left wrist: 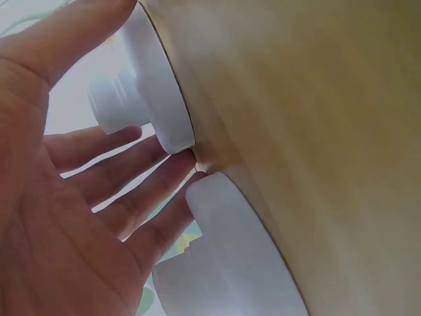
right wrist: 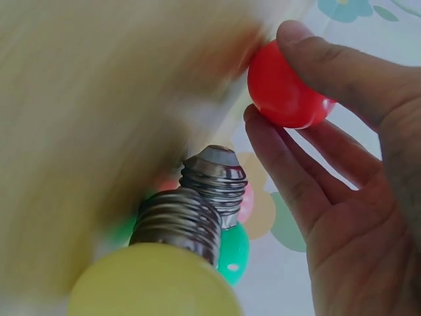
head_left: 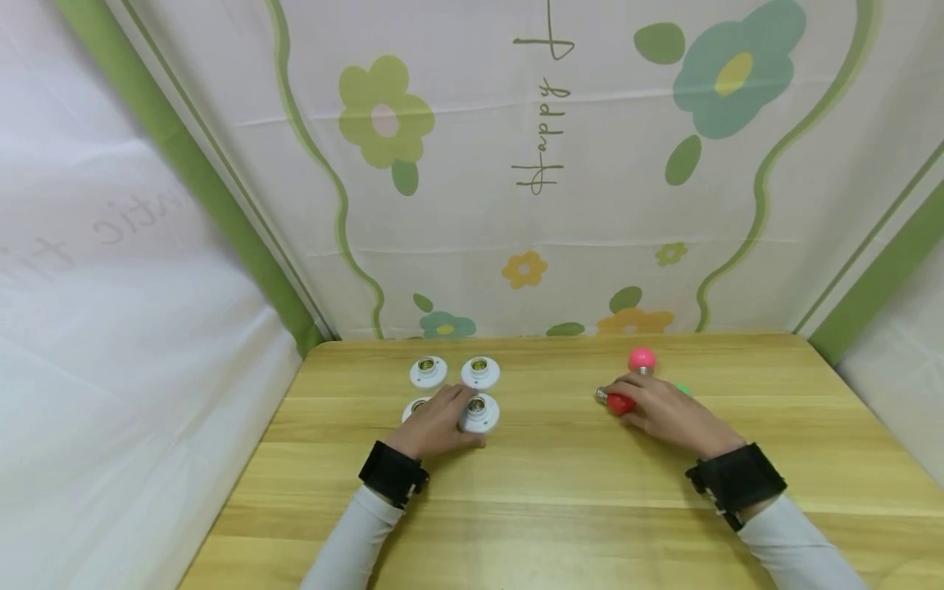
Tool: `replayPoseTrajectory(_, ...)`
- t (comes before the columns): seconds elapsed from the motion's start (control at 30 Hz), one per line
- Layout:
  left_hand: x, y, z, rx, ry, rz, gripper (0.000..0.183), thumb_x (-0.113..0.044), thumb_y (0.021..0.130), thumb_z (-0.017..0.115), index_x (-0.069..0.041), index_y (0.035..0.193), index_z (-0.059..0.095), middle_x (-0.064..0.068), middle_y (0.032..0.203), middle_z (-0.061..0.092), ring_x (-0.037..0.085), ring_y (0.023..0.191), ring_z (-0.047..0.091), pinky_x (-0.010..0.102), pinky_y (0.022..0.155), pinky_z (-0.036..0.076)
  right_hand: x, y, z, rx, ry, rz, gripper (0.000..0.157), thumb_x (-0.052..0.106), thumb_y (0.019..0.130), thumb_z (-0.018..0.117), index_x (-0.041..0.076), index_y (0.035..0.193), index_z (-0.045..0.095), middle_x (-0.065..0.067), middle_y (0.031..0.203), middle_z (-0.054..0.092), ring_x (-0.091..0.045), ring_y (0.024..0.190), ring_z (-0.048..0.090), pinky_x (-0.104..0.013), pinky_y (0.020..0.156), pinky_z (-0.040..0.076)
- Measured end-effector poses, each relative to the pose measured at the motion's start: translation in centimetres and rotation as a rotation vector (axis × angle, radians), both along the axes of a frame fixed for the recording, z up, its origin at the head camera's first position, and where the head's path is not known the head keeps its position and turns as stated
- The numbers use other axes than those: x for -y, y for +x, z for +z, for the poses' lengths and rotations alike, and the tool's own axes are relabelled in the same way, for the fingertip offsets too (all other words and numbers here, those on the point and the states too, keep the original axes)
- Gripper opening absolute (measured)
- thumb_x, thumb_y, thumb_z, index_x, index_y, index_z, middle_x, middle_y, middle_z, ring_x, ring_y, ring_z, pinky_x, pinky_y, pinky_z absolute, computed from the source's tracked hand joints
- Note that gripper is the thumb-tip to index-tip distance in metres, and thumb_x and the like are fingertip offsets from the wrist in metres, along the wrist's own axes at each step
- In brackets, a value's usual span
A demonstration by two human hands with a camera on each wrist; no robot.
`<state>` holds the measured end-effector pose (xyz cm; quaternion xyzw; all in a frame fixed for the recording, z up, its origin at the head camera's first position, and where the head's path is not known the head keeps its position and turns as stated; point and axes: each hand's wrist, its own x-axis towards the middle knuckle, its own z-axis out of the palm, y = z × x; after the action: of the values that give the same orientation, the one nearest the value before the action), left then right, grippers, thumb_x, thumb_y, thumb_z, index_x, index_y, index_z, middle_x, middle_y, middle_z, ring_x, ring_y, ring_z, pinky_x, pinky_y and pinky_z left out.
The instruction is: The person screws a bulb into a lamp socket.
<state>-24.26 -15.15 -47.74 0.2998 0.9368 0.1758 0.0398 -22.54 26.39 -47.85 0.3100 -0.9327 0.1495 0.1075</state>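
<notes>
My left hand (head_left: 442,422) reaches around the front right white lamp holder (head_left: 483,422), thumb and fingers on opposite sides of its round base. Its fingertips also come close to the front left lamp holder (left wrist: 230,250), partly hidden by the hand in the head view. My right hand (head_left: 674,414) pinches a red bulb (right wrist: 286,89) between thumb and fingers, its metal screw end pointing left. Around that hand lie a pink bulb (head_left: 642,358), a green bulb (right wrist: 233,257) and a yellow bulb (right wrist: 154,283), the yellow one hidden in the head view.
Two more lamp holders stand behind, a back left one (head_left: 423,381) and a back right one (head_left: 487,381), sockets facing up. The wooden table (head_left: 531,508) ends at a flower-printed curtain (head_left: 457,205). White cloth walls flank both sides.
</notes>
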Motion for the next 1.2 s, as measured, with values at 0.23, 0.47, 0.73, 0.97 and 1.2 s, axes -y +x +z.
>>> replayPoseTrajectory(0.23,-0.19,-0.07,0.04,-0.025,-0.023,-0.002,0.075,-0.041,0.092,0.085,-0.004,0.150,0.053,0.017,0.148,0.059,0.032,0.132,0.059,0.047,0.106,0.056,0.13,0.10,-0.09,0.022,-0.004,-0.017,0.047,0.006,0.088,0.087,0.008,0.132,0.072,-0.011,0.126,0.071,-0.031,0.113,0.073,-0.049,0.094,0.062)
replayPoseTrajectory(0.47,-0.36,0.07,0.16,-0.046,-0.039,0.003,0.072,-0.040,0.090,0.087,-0.004,0.144,0.057,0.016,0.141,0.064,0.030,0.126,0.061,0.046,0.103,0.057,0.23,0.16,-0.11,0.044,-0.008,-0.028,0.047,0.006,0.089,0.085,0.010,0.133,0.071,-0.012,0.128,0.070,-0.032,0.113,0.073,-0.049,0.093,0.063)
replayPoseTrajectory(0.73,-0.38,0.22,0.37,-0.052,-0.045,0.003,0.073,-0.041,0.090,0.086,-0.004,0.144,0.057,0.017,0.141,0.063,0.030,0.128,0.062,0.046,0.102,0.058,0.52,0.17,0.07,0.013,-0.001,-0.006,0.047,0.004,0.089,0.085,0.010,0.134,0.072,-0.011,0.127,0.069,-0.031,0.111,0.073,-0.048,0.091,0.063)
replayPoseTrajectory(0.97,-0.39,0.26,0.46,-0.022,-0.031,0.013,0.076,-0.041,0.090,0.086,-0.002,0.148,0.055,0.019,0.149,0.059,0.031,0.132,0.061,0.046,0.105,0.058,0.78,0.10,-0.07,-0.028,-0.030,0.020,0.047,0.008,0.085,0.090,0.010,0.128,0.073,-0.007,0.125,0.070,-0.026,0.111,0.072,-0.046,0.091,0.063)
replayPoseTrajectory(1.2,-0.43,0.23,0.48,0.031,0.037,0.013,0.076,-0.037,0.091,0.086,-0.001,0.149,0.053,0.021,0.154,0.054,0.032,0.136,0.058,0.046,0.111,0.055,1.02,0.09,0.03,-0.077,-0.029,0.049,0.046,0.009,0.082,0.092,0.009,0.124,0.074,-0.006,0.122,0.070,-0.025,0.110,0.071,-0.044,0.090,0.063)
